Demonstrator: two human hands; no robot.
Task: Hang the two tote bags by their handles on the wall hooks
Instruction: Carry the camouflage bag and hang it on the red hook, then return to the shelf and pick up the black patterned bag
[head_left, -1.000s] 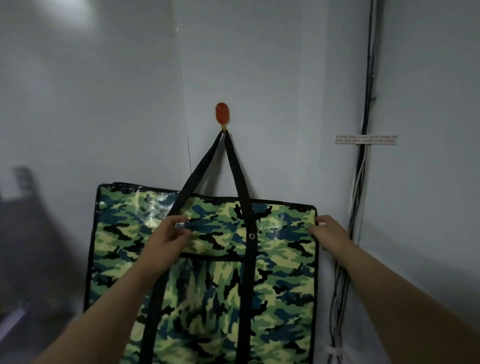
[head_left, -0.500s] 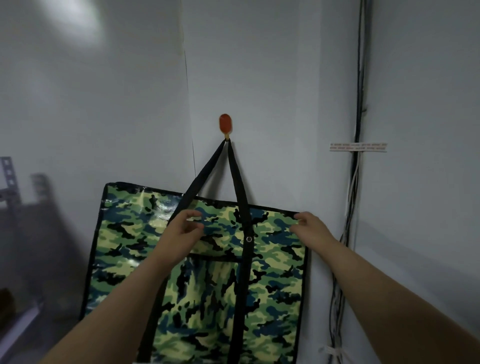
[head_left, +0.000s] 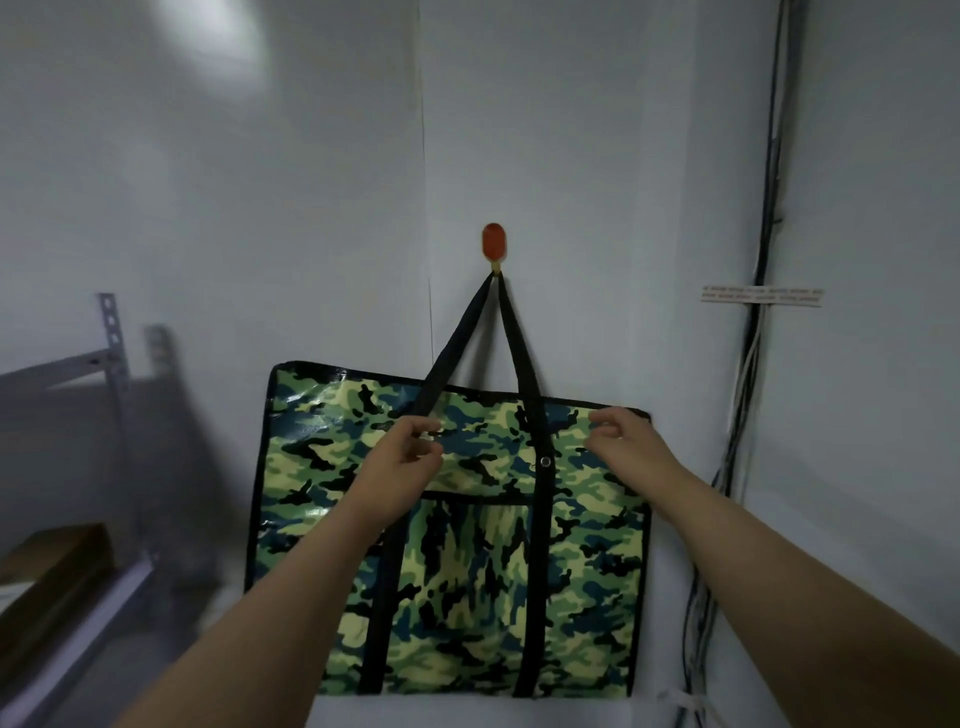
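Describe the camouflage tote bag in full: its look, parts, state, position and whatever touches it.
The camouflage tote bag is a flat, rectangular, glossy bag, apparently coated woven plastic, printed in green, cream, black and blue. Black trim edges it; two black straps run up its front, one bearing a metal eyelet, and meet at the orange wall hook, from which it hangs against the white wall. A front pocket sits between the straps. The left hand pinches the left strap; the right hand hovers at its top right corner, fingers loosely curled.

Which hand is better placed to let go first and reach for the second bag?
Probably the right hand: its fingers hover open by the bag's top corner, while the left hand pinches the strap.
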